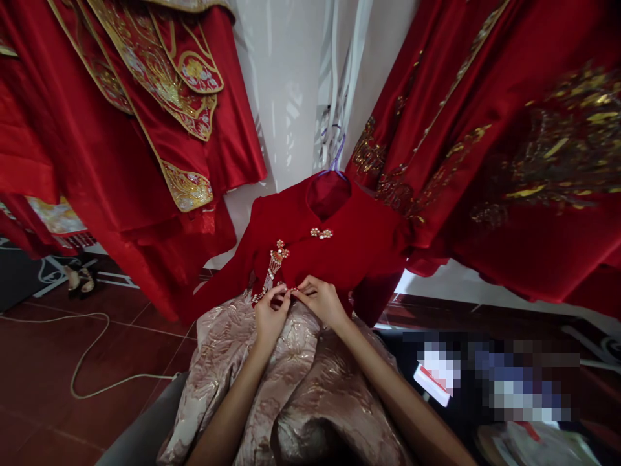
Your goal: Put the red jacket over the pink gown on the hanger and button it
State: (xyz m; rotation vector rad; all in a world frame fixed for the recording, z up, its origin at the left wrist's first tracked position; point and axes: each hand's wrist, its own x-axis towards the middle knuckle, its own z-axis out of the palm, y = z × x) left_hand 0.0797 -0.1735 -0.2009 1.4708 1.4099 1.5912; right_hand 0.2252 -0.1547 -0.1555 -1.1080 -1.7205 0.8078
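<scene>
Red gowns (97,175) hang around me. My left grip (270,313) and right grip (322,300) are clamped on a beaded trim (293,290) at the lower part of the red jacket (361,249), before my lap. Tugging hard could snap its thread, I judge, or catching could snag the tassel (274,264). I can read no writing; the card (431,384) is blurred.
</scene>
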